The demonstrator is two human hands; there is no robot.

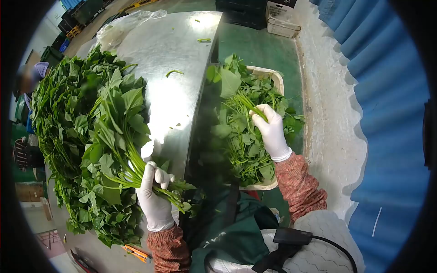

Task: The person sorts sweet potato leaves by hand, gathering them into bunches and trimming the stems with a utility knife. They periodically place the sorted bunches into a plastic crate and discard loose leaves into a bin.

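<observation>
My left hand (154,200), in a white glove, is closed around the stems of a large bunch of leafy greens (122,148). The leaves of that bunch point up and away, and its cut ends stick out to the right of my fingers. My right hand (273,134), also gloved, pinches a small bundle of green stems (247,102) above a cream-coloured crate (278,83). Loose leafy greens (250,152) fill the crate. Beside my left hand, a big heap of the same greens (63,123) covers the left of the metal table (175,59).
An orange utility knife (136,254) lies at the near table edge. Stem scraps (174,72) and a clear plastic bag (123,29) are on the table. Another person (38,73) is beyond the heap. A blue corrugated sheet (387,127) lines the right side.
</observation>
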